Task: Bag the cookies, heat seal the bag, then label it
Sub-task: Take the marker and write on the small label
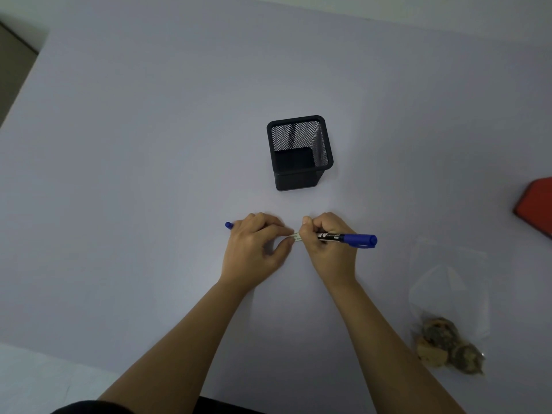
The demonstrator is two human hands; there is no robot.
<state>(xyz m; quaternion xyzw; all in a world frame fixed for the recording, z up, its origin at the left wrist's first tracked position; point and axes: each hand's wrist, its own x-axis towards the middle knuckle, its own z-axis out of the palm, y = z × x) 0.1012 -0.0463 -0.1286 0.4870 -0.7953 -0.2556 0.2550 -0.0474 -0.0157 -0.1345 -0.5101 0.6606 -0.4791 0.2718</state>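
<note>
My right hand [325, 246] grips a blue marker [355, 239], its blue end pointing right and its tip hidden under my fingers. My left hand [257, 246] pinches a small white label [297, 236] between thumb and forefinger, right against the right hand. A small blue piece [228, 225], which looks like a marker cap, sticks out from the far left side of my left hand. The clear bag [448, 294] lies flat at the lower right, with the brown cookies [445, 348] bunched at its near end.
A black mesh pen holder [298, 153] stands upright just beyond my hands. A red object [534, 204] is cut off by the right edge. The table's left edge [27, 79] runs diagonally at the far left.
</note>
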